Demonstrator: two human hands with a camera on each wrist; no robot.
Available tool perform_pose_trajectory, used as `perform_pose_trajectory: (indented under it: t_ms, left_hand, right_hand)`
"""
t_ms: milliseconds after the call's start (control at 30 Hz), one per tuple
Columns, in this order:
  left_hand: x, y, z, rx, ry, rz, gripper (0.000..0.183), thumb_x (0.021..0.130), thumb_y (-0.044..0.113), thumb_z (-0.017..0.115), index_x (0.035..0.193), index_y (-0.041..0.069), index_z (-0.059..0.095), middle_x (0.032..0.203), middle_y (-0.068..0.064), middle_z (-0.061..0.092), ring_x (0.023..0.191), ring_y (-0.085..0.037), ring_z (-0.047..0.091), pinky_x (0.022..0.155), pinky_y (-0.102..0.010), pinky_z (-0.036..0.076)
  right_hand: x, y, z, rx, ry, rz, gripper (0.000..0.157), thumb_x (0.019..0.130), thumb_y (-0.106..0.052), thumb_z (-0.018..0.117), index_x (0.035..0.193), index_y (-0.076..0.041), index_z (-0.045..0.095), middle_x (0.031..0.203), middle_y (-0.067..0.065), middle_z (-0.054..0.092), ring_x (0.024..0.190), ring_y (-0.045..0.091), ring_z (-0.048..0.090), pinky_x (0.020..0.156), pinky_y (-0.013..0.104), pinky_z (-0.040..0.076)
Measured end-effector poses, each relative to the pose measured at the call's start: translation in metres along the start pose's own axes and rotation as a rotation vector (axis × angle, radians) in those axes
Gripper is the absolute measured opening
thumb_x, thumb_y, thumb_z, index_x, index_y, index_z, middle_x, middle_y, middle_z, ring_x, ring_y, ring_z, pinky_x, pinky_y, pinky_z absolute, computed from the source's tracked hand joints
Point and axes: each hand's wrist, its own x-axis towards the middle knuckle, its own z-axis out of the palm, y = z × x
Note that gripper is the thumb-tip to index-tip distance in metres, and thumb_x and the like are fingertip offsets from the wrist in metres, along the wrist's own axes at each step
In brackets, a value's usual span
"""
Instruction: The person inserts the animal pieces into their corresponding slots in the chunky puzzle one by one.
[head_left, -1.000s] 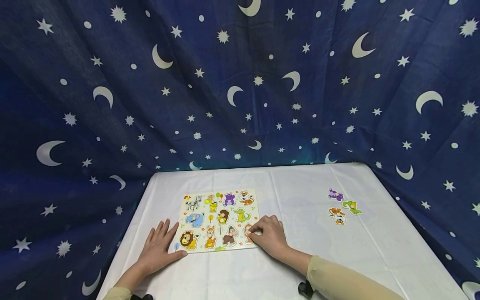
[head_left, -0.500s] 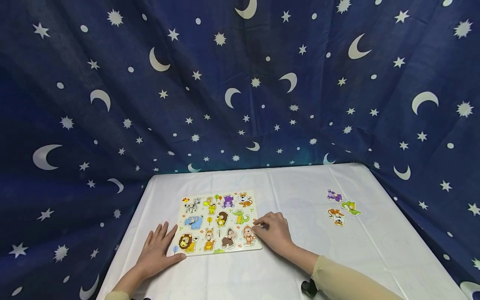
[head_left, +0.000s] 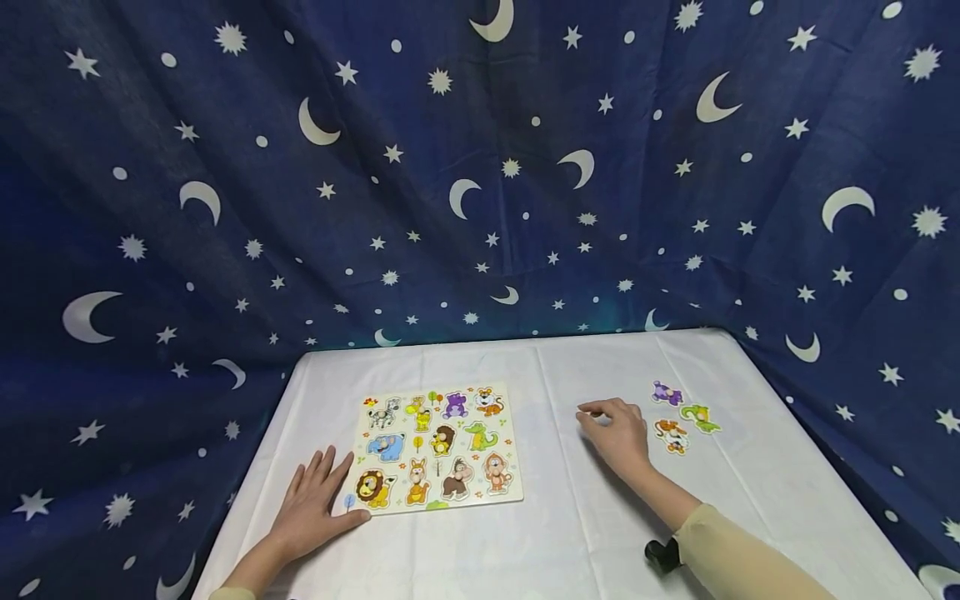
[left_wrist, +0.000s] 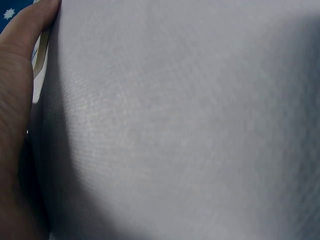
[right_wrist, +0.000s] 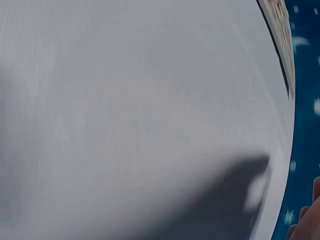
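Note:
A white animal puzzle board (head_left: 480, 500) lies on the table. My left hand (head_left: 311, 504) rests with spread fingers at its left front corner, thumb at the front edge near the lion piece (head_left: 373, 488). The monkey piece (head_left: 497, 473) sits in the board's right front corner. My right hand (head_left: 618, 433) is over the cloth between the board and the loose pieces, fingers loosely bent and holding nothing. Just to its right lie a purple hippo piece (head_left: 667, 393), a green crocodile piece (head_left: 701, 418) and a tiger piece (head_left: 671, 437).
A white cloth (head_left: 525, 550) covers the table. Behind it hangs a dark blue curtain (head_left: 420, 100) with moons and stars. A small black object (head_left: 663, 556) shows at the right wrist. The board's edge (right_wrist: 280, 45) appears in the right wrist view.
My right hand has left the monkey piece and moved right, off the board, toward the loose pieces. The left hand stays at the board's corner.

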Motion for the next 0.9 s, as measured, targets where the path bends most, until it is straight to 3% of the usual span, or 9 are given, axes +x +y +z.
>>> perform_pose_trajectory:
  t_ms: [233, 367, 533, 900]
  left_hand:
    - [-0.002, -0.001, 0.002, 0.005, 0.001, 0.002, 0.108, 0.079, 0.075, 0.07, 0.16, 0.013, 0.036, 0.167, -0.024, 0.016, 0.154, -0.046, 0.007, 0.123, -0.062, 0.0]
    - [-0.002, -0.001, 0.001, 0.009, 0.006, 0.001, 0.108, 0.079, 0.075, 0.07, 0.161, 0.013, 0.036, 0.167, -0.023, 0.016, 0.154, -0.045, 0.007, 0.123, -0.062, 0.0]
    - [-0.001, -0.001, -0.001, 0.016, 0.006, 0.002, 0.109, 0.079, 0.076, 0.069, 0.161, 0.013, 0.036, 0.167, -0.023, 0.017, 0.154, -0.045, 0.007, 0.123, -0.062, 0.001]
    - [0.001, 0.001, 0.0, 0.007, 0.003, 0.004, 0.109, 0.079, 0.076, 0.07, 0.161, 0.013, 0.036, 0.168, -0.023, 0.016, 0.154, -0.045, 0.006, 0.123, -0.062, 0.0]
  right_hand:
    - [0.021, 0.035, -0.036, -0.058, 0.138, 0.056, 0.018, 0.092, -0.022, 0.076, 0.104, -0.009, 0.08, 0.099, 0.01, 0.071, 0.097, 0.03, 0.054, 0.082, 0.045, 0.037]
    - [0.033, 0.049, -0.053, -0.105, 0.195, 0.13, 0.022, 0.094, -0.023, 0.073, 0.108, -0.008, 0.079, 0.107, 0.015, 0.071, 0.101, 0.037, 0.052, 0.085, 0.053, 0.036]
    - [0.041, 0.059, -0.072, -0.129, 0.192, 0.213, 0.028, 0.097, -0.026, 0.067, 0.114, -0.005, 0.077, 0.118, 0.02, 0.067, 0.111, 0.043, 0.048, 0.092, 0.062, 0.032]
    - [0.044, 0.084, -0.092, -0.246, 0.143, 0.353, 0.031, 0.094, -0.026, 0.067, 0.118, -0.006, 0.073, 0.11, 0.02, 0.065, 0.112, 0.048, 0.047, 0.091, 0.065, 0.031]
